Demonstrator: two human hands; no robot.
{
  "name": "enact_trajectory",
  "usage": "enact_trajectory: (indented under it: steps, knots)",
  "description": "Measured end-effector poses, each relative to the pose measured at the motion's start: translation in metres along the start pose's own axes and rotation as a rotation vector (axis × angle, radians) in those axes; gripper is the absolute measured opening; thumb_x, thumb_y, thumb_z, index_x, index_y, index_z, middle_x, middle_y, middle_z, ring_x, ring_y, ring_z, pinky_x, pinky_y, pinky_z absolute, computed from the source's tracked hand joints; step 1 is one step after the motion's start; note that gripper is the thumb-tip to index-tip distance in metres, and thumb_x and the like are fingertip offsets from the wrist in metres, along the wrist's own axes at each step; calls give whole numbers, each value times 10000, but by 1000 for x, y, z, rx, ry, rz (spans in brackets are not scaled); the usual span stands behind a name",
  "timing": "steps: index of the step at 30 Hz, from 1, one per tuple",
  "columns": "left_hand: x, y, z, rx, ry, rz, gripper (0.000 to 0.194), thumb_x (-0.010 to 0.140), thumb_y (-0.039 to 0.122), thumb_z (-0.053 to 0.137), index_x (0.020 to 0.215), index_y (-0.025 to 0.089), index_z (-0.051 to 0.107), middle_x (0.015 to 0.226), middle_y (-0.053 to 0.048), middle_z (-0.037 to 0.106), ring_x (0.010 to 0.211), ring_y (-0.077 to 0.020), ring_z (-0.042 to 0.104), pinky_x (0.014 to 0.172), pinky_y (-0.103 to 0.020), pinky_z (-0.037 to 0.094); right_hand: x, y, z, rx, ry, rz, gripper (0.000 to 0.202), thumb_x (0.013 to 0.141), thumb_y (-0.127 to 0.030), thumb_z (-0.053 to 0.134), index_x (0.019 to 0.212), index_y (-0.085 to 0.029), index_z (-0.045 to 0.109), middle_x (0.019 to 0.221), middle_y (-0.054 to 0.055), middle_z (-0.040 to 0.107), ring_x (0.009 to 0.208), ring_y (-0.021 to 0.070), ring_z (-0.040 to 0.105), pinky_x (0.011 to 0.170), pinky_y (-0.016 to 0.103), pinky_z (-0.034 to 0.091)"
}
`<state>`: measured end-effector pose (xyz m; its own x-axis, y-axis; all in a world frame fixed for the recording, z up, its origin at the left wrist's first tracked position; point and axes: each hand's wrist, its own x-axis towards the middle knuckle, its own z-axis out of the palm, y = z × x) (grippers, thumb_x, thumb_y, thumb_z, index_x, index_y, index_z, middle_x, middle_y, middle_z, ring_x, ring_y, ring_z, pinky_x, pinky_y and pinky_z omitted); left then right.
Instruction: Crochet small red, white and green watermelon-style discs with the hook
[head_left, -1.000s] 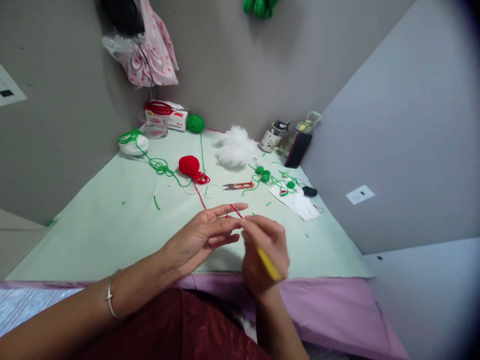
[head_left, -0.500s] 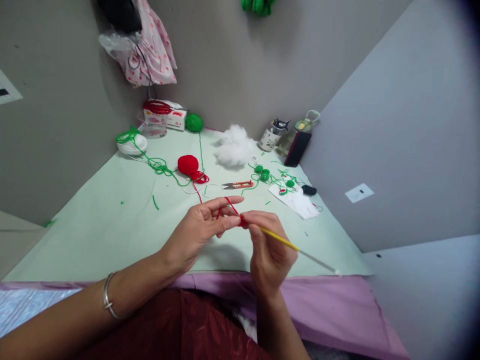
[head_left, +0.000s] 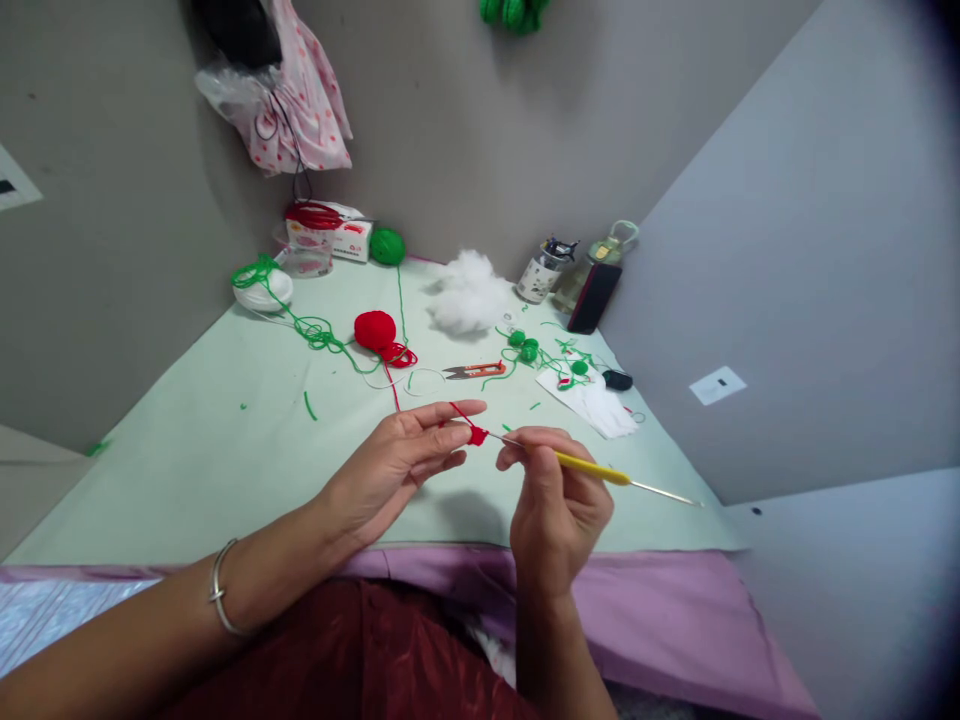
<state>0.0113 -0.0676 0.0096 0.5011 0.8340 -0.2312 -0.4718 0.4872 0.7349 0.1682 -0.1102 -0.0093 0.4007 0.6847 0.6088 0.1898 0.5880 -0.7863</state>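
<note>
My left hand (head_left: 401,455) pinches a small red crocheted piece (head_left: 478,436) between thumb and fingers, with red yarn running over the raised index finger. In my right hand (head_left: 561,500) is a crochet hook (head_left: 600,468) with a yellow handle, its thin metal tip reaching left to the red piece. From the left hand the red strand leads back to a red yarn ball (head_left: 375,330). Orange-handled thread snips (head_left: 476,371) lie just beyond the hands.
White stuffing (head_left: 469,293) sits at the back, near a pen cup (head_left: 538,278), a bottle and a leaning phone (head_left: 595,298). Green yarn (head_left: 319,332) trails at left. Small green balls (head_left: 528,350) and white tissue (head_left: 600,400) lie at right.
My right hand has moved right with the hook, away from the left fingers, so more of the hook and the red piece shows. My left hand has shifted slightly.
</note>
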Motion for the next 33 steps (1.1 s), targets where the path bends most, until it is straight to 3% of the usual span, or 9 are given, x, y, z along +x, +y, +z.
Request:
enact_trajectory:
  steps: [4,8,12,16,19,22,26,29,33]
  knots:
    - [-2,-1,3,43,10,57,300,804,284,892,1093,224,843,784,21,673,748,-107,595,921,-293,485,0,0,1,124,-6,88,164,1003,-241,618,914,-211,752,828,18,707,590,109,627,587,287,553]
    - [-4,-2,8,139,-13,174,300,796,269,889,1093,260,847,800,16,671,787,-122,586,788,-251,453,2,0,4,51,-115,14,157,1000,-210,631,973,-246,781,908,35,769,800,164,712,669,303,591]
    - [-4,-3,8,216,38,171,322,796,311,889,1108,247,843,804,5,673,744,-125,545,687,-250,411,0,2,5,-56,-150,-26,207,1010,-153,607,1037,-265,779,921,20,774,784,148,706,687,303,607]
    - [-2,-6,8,119,40,109,453,773,320,918,1200,224,802,847,-10,721,763,-126,585,702,-240,426,-10,11,6,-352,-141,-336,320,969,-99,651,1175,-309,777,1037,54,757,933,193,732,754,348,635]
    - [-1,-7,7,-16,-35,-9,397,792,286,904,1163,180,810,923,-48,760,850,-141,649,797,-241,484,-14,15,6,-470,-110,-509,388,951,-83,669,1234,-332,761,1082,60,752,948,198,734,777,358,634]
    - [-2,-3,4,-88,-43,-97,341,798,220,882,1131,170,830,864,-23,739,738,-90,617,870,-244,514,-8,10,3,-275,-83,-259,248,980,-111,626,1080,-277,782,900,34,734,831,178,711,721,340,607]
    - [-4,1,3,-9,-28,-9,334,803,216,877,1135,211,836,769,26,678,685,-66,577,857,-230,511,1,-1,2,140,-32,81,170,1000,-201,618,933,-242,769,784,-7,677,592,109,615,581,277,536]
    - [-5,-4,5,93,-44,144,368,808,224,885,1169,263,822,792,36,686,773,-85,613,803,-206,484,1,-2,6,188,-86,138,162,988,-199,647,942,-265,788,857,2,699,679,114,644,625,269,546]
    - [-3,-10,4,136,-32,226,424,832,215,870,1242,278,782,819,37,706,836,-112,644,886,-256,497,-3,3,11,76,-120,103,168,980,-184,672,976,-289,804,903,14,722,820,146,670,707,286,560]
